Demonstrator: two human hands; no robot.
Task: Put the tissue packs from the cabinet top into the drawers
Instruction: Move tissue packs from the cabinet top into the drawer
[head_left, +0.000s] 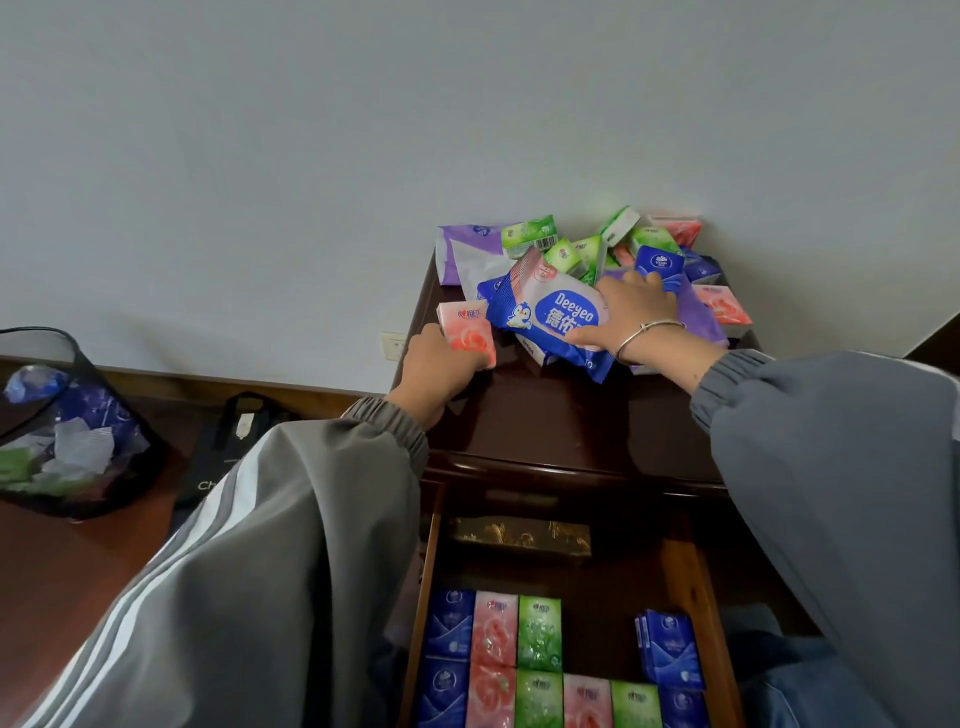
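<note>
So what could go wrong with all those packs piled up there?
The right hand presses on the big blue pack, which sticks out from the pile; dragging it might tumble small green packs off the cabinet top. The pink pack in the left hand sits near the edge and could slip to the floor.
</note>
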